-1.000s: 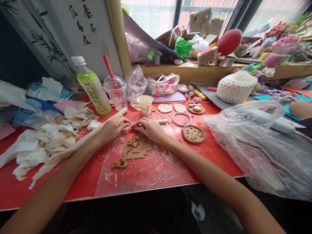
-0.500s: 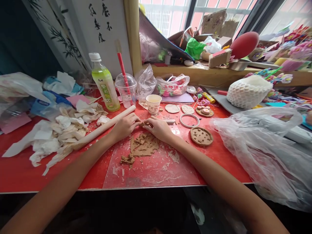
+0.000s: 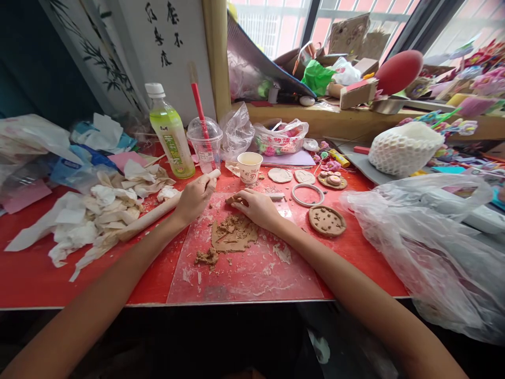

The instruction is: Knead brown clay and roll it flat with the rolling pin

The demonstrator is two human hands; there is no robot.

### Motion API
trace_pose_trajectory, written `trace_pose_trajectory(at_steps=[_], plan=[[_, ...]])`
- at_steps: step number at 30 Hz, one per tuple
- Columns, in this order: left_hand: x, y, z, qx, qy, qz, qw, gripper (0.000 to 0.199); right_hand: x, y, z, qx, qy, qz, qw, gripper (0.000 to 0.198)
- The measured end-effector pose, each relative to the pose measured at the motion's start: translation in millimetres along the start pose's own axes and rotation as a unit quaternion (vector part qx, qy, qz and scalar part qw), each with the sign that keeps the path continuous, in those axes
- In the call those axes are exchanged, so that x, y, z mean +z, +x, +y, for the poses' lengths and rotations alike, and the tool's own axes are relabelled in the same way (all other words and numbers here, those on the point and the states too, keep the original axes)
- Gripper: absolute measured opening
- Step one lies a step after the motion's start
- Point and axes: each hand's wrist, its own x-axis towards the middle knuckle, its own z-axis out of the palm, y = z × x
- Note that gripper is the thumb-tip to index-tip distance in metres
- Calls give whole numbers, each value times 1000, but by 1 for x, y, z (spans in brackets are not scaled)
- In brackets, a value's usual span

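Note:
My left hand (image 3: 195, 197) is raised over the far part of a long pale rolling pin (image 3: 155, 215), its fingers curled together. Whether they grip the pin or a bit of clay is hidden. My right hand (image 3: 254, 206) rests at the back of a clear sheet (image 3: 244, 279), fingers bent down on a small brown piece of clay (image 3: 230, 200). In front of it lies a flattened, rough-edged slab of brown clay (image 3: 232, 239) with crumbs on top. A crumbly clay lump (image 3: 207, 257) sits at the slab's lower left.
Behind my hands stand a paper cup (image 3: 249, 168), a plastic cup (image 3: 205, 147) and a green drink bottle (image 3: 171, 137). Crumpled tissues (image 3: 94, 221) lie left. To the right are a ring (image 3: 307, 195), a dotted clay disc (image 3: 326, 221) and a plastic bag (image 3: 418, 247).
My left hand has moved up and left, away from my right hand and the small clay piece. My right hand has stayed nearly in place.

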Motion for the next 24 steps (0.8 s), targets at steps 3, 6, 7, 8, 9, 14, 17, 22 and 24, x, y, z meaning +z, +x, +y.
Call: trace_pose_trajectory(at_steps=[3, 6, 7, 8, 9, 14, 17, 22, 24], plan=[[0, -1, 3, 13, -21, -1, 1000, 23, 0, 0, 1, -2, -1, 1, 1000, 24], [0, -1, 4, 16, -46, -10, 999, 18, 1, 0, 1, -4, -3, 1, 1000, 24], [0, -1, 3, 18, -51, -13, 998, 17, 1, 0, 2, -5, -3, 1, 1000, 24], [0, -1, 3, 20, -53, -15, 998, 16, 1, 0, 2, -6, -3, 1, 1000, 24], [-1, -1, 3, 22, -53, -17, 998, 16, 1, 0, 2, -6, -4, 2, 1000, 24], [-1, -2, 4, 15, -49, -36, 998, 26, 2, 1, 2, -12, -12, 8, 1000, 24], [-1, -3, 4, 21, -46, -28, 998, 29, 2, 0, 1, -10, -12, 10, 1000, 24], [0, -4, 3, 57, -52, -27, 997, 29, 0, 0, 0, -2, 3, -2, 1000, 25], [0, -4, 3, 57, -42, -32, 997, 32, -1, 0, -1, -1, 1, -5, 1000, 25]])
